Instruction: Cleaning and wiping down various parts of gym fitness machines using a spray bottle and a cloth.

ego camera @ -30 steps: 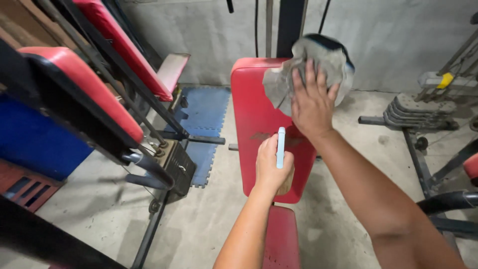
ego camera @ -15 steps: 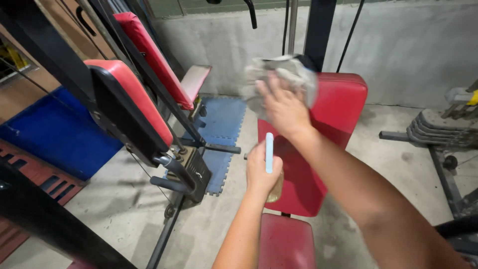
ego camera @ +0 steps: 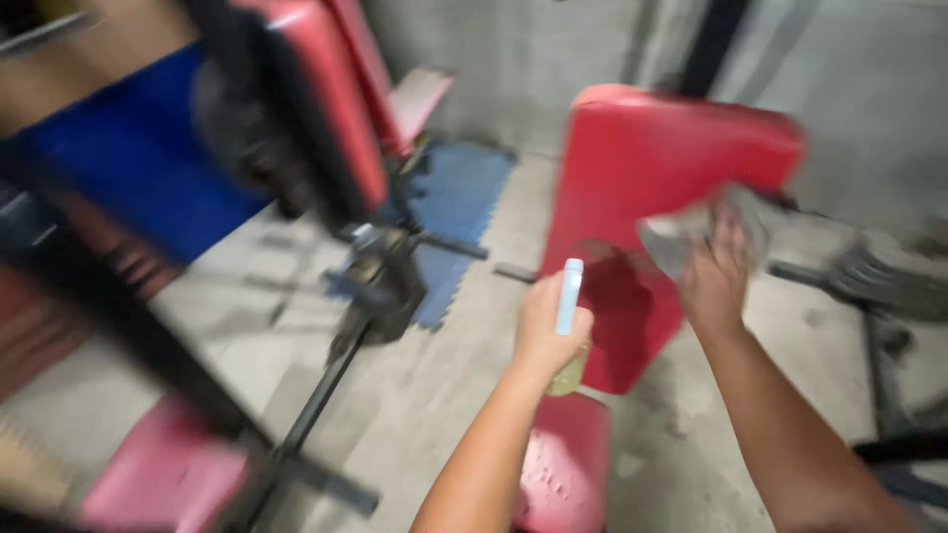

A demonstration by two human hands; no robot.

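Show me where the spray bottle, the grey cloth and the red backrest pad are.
spray bottle [ego camera: 568,296], head view, its light blue top.
grey cloth [ego camera: 681,235], head view, bunched middle.
red backrest pad [ego camera: 652,158], head view, bare upper face.

gym frames [ego camera: 296,148] smeared — rag [ego camera: 691,232] blurred

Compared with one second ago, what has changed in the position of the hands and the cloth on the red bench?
The right hand has carried the grey cloth from the top edge of the red backrest pad down toward its right side, pressing it against the pad throughout. The view has also swung and blurred. The left hand still holds the spray bottle with its light blue top upright, in front of the pad.
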